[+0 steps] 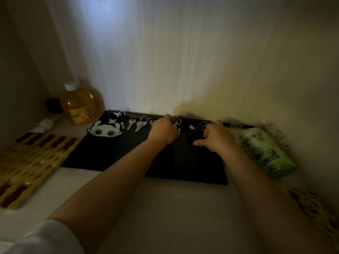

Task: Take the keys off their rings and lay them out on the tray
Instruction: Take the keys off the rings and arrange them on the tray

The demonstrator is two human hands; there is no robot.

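A black tray [113, 154] lies flat against the wall. Along its far edge lie a single silver key [130, 124], a pair of keys on a ring [140, 125] and a white pixel-bead cat charm [105, 130] with a ring [121, 114] above it. My left hand [163, 131] is at the far edge, fingers closed on a key ring with a key [177, 123] hanging by it. My right hand [217, 137] rests on a dark key fob [195, 134] with rings [201, 124]; whether it grips the fob is unclear.
An orange juice bottle [80, 105] stands at the back left. A green cylindrical pack [266, 153] lies right of the tray. A yellow and red woven mat [31, 165] lies left, another mat [315, 208] at right. The wall is close behind the tray.
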